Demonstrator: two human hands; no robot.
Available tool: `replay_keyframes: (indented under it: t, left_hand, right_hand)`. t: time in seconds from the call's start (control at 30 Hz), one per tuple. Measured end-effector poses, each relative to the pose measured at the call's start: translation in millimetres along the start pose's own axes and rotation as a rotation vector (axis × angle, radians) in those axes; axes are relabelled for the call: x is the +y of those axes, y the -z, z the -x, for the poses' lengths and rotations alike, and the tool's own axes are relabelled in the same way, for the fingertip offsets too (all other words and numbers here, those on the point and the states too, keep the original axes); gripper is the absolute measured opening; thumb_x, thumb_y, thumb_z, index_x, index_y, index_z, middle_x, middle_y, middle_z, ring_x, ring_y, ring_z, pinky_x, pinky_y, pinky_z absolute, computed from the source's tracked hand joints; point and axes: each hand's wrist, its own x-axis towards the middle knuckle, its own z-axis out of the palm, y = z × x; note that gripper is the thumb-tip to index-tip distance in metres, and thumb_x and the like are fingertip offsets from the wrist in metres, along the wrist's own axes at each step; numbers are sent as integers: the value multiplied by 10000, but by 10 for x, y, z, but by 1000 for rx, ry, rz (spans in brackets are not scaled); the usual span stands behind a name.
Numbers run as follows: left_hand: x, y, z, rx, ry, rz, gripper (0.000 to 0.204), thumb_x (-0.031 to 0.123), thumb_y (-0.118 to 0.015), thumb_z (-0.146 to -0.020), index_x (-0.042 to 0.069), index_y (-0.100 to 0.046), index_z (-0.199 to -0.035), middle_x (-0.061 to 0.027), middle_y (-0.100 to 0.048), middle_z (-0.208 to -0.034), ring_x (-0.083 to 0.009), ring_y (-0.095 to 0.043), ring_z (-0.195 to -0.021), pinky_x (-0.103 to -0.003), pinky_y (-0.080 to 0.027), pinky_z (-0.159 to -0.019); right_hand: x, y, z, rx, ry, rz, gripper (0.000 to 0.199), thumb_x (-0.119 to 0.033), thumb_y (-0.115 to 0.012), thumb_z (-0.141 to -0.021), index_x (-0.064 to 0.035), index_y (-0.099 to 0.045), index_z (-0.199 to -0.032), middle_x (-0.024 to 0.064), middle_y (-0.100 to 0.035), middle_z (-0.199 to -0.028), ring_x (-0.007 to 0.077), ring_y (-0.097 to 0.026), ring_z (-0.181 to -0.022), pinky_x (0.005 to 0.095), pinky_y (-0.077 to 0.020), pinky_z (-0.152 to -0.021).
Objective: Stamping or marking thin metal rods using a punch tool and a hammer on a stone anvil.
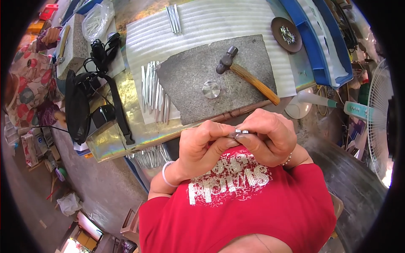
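Close to my chest, my left hand (200, 145) and my right hand (270, 137) meet fingertip to fingertip. Both are pinched on small silver metal pieces (239, 132), too small and covered to name. Just beyond lies a grey stone slab (185, 67). On it rest a flat round silver metal disc (211, 90) and a ball-peen hammer (249, 79) with a wooden handle, its head toward the far side. Left of the slab, several thin flat metal strips (154, 95) lie on white foam sheeting (139, 40). More strips (174, 20) sit farther back.
A brown round dish (276, 31) holds small metal parts. Blue trays (314, 55) edge the far right, near a standing fan (379, 109). Black straps and a pouch (80, 109) lie left, beside a stone block (72, 46). Another person (31, 84) is at far left.
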Motion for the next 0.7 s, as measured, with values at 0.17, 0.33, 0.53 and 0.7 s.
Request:
replay_keyframes:
  t: [0.17, 0.33, 0.53, 0.7]
  left_hand:
    - [15, 0, -20, -21, 3, -38, 174, 3, -688, -792, 5, -601, -943, -92, -668, -791, -164, -658, -651, -250, -508, -576]
    - [11, -42, -26, -20, 51, -37, 155, -7, -671, -805, 4, -590, -936, -96, -671, -795, -158, -660, -656, -245, -512, -582]
    - [-9, -51, -20, -47, 178, 45, 112, -9, -634, -843, -13, -554, -922, -93, -674, -781, -102, -646, -689, -224, -501, -594]
    - [-23, -93, -37, -84, 383, 224, 99, 19, -620, -868, -13, -527, -885, -86, -666, -733, -47, -600, -683, -204, -467, -578]
  right_hand:
    - [0, 2, 6, 17, -5, 23, 170, -3, -683, -786, 9, -604, -936, 101, -648, -771, 191, -624, -591, 265, -476, -500]
    - [-9, 28, 30, 28, -107, 11, 175, -17, -696, -781, 11, -606, -928, 96, -635, -739, 181, -627, -599, 258, -471, -505]
    - [63, 37, 127, -33, -261, -42, 120, -13, -648, -837, 43, -588, -925, 70, -612, -715, 66, -568, -525, 188, -412, -461]
    - [30, 67, 110, 17, -607, -242, 109, -30, -645, -842, 24, -566, -792, 44, -607, -613, 51, -573, -499, 195, -421, -430]
